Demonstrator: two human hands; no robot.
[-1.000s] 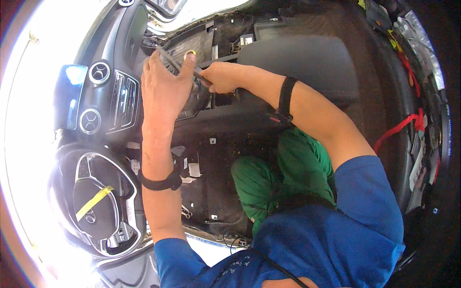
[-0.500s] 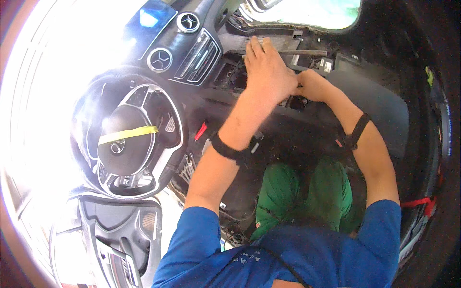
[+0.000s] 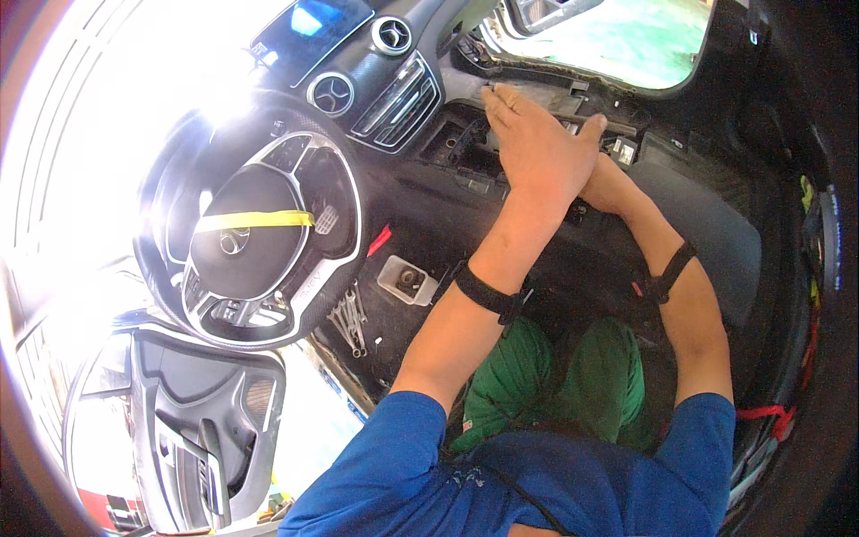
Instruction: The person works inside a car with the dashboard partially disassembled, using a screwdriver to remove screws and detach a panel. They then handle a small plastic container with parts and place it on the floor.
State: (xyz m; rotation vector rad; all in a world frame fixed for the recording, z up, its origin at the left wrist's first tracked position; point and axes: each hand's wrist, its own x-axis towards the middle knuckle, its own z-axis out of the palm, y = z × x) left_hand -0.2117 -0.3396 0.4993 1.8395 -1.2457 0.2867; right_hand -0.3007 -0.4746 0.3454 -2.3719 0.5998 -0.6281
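My left hand [image 3: 542, 150] is over the partly stripped centre console [image 3: 472, 185], its fingers stretched forward and its thumb spread up to the right. I see nothing held in it. My right hand [image 3: 610, 184] is close against it on the right, over the rear part of the console. The left hand covers the right hand's fingers, so whatever they grip or touch is hidden. Ahead of the left fingers lies the console's open compartment [image 3: 445, 143]. A small light-coloured fitting [image 3: 624, 149] shows just beyond the right hand.
To the left is a steering wheel [image 3: 253, 231] with yellow tape [image 3: 255, 220] across it. Several wrenches [image 3: 348, 320] lie on the floor beside a white plastic container [image 3: 407, 280] with small dark parts inside. A red object [image 3: 379, 240] lies nearby. The driver's door [image 3: 210, 430] stands open.
The view has shifted, bringing the white container and the wrenches out from behind my left forearm. My left thumb now sticks up, and the left hand covers more of the right.
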